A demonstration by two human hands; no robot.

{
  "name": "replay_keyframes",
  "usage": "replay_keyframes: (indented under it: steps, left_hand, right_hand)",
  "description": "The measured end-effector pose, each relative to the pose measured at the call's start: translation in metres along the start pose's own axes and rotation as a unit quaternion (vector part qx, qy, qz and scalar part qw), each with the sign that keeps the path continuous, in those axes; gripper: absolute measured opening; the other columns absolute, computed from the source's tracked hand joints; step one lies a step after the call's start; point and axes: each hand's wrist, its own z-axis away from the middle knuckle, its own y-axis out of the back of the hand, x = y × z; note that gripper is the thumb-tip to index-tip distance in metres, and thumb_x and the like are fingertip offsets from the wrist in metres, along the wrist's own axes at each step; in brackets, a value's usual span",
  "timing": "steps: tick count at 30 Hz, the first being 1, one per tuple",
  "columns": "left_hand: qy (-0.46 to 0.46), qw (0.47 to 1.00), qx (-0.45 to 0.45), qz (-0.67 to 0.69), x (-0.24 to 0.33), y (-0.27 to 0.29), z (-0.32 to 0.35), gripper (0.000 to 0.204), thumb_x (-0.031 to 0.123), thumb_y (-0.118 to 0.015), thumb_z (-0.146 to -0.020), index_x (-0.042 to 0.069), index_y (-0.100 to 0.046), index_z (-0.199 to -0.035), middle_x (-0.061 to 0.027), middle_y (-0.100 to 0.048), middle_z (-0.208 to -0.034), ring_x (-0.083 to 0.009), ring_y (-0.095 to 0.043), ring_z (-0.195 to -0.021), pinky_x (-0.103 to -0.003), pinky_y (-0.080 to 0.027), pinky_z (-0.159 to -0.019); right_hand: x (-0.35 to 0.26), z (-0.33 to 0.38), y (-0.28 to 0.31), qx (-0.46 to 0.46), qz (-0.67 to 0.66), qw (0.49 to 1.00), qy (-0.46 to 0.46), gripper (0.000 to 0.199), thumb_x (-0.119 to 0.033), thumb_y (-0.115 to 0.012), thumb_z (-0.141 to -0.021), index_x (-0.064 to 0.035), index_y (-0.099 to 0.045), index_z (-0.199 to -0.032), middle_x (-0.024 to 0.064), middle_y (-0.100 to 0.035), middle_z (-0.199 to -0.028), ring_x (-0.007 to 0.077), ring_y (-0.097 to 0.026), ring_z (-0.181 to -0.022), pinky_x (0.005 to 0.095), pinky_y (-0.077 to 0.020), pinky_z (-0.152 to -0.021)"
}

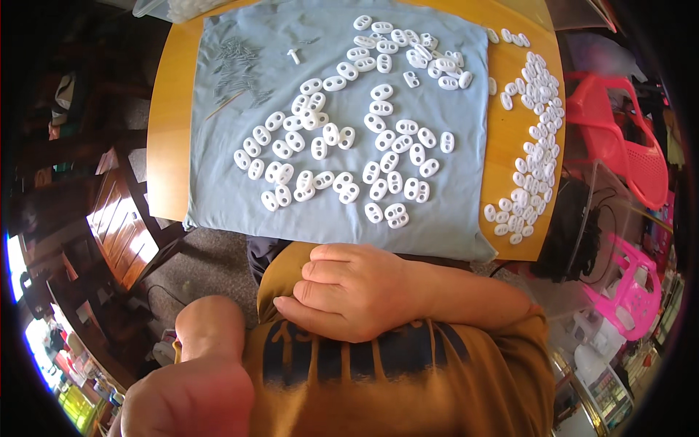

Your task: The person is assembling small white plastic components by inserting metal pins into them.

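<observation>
My right hand (349, 291) lies against the chest of my ochre shirt (408, 379), its forearm coming in from the right. The fingers are curled in with the thumb along the lower side, and nothing shows in them. My left arm (204, 364) rises at the lower left, bent and very close to the camera; its hand is not visible. Beyond my body a wooden table (166, 146) carries a grey-blue cloth (451, 218). Many white oval two-hole plastic pieces (342, 156) are spread over the cloth, out of reach of both hands.
A pile of small grey metal pins (237, 73) lies on the cloth's far left. More white pieces (535, 146) line the table's bare right edge. A red plastic chair (619, 138) and a pink one (633, 284) stand right; a dark wooden chair (120, 226) stands left.
</observation>
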Motion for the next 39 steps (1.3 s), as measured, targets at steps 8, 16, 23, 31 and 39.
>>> replay_keyframes:
  steps: [8, 16, 23, 31, 39]
  left_hand:
    - [0.06, 0.969, -0.234, 0.055, 0.01, 0.033, -0.006, 0.012, 0.012, -0.053, -0.085, 0.017, -0.054, -0.096, 0.0116, -0.054, -0.093, -0.0035, -0.045, -0.07, -0.025, -0.033, -0.062]
    - [-0.039, 0.992, -0.051, 0.108, -0.004, -0.001, -0.004, 0.019, 0.012, -0.054, -0.085, 0.013, -0.055, -0.104, 0.0069, -0.055, -0.093, -0.0088, -0.049, -0.086, -0.025, -0.039, -0.073]
    - [0.002, 0.984, -0.148, 0.098, -0.001, -0.005, -0.006, 0.013, 0.009, -0.055, -0.083, 0.013, -0.054, -0.096, 0.0069, -0.052, -0.088, -0.0075, -0.049, -0.085, -0.025, -0.04, -0.075]
    - [0.216, 0.898, -0.316, -0.215, -0.063, 0.012, 0.013, 0.015, 0.003, -0.058, -0.078, 0.004, -0.059, -0.093, -0.0068, -0.058, -0.089, -0.0184, -0.055, -0.085, -0.03, -0.045, -0.074]
    - [0.152, 0.706, -0.509, -0.468, -0.16, 0.031, 0.065, 0.021, 0.006, -0.066, -0.072, 0.012, -0.066, -0.092, -0.0005, -0.061, -0.086, -0.0204, -0.056, -0.085, -0.037, -0.037, -0.081]
  right_hand:
    - [0.002, 0.001, 0.002, 0.013, 0.002, 1.0, -0.006, 0.018, -0.008, -0.063, -0.074, 0.0009, -0.062, -0.09, 0.0024, -0.05, -0.068, 0.0158, -0.051, -0.062, 0.028, -0.0453, -0.057]
    - [0.002, 0.006, 0.005, -0.013, 0.011, 0.999, -0.042, 0.021, -0.008, -0.061, -0.075, -0.0009, -0.062, -0.095, 0.0034, -0.053, -0.072, 0.0164, -0.052, -0.065, 0.0291, -0.0462, -0.06]
    - [0.006, 0.015, 0.005, 0.016, 0.007, 0.999, -0.039, 0.021, -0.013, -0.06, -0.074, 0.0001, -0.059, -0.09, 0.003, -0.051, -0.067, 0.0176, -0.052, -0.062, 0.0299, -0.0408, -0.056]
    - [0.003, 0.019, 0.02, -0.009, 0.017, 0.999, -0.048, 0.025, -0.011, -0.06, -0.074, 0.0005, -0.062, -0.097, 0.0021, -0.051, -0.071, 0.0162, -0.052, -0.065, 0.0287, -0.045, -0.061]
    - [0.0, 0.025, 0.023, 0.02, 0.006, 0.998, -0.052, 0.025, -0.01, -0.061, -0.072, 0.0008, -0.064, -0.095, 0.0025, -0.051, -0.07, 0.0164, -0.052, -0.065, 0.0289, -0.0444, -0.058]
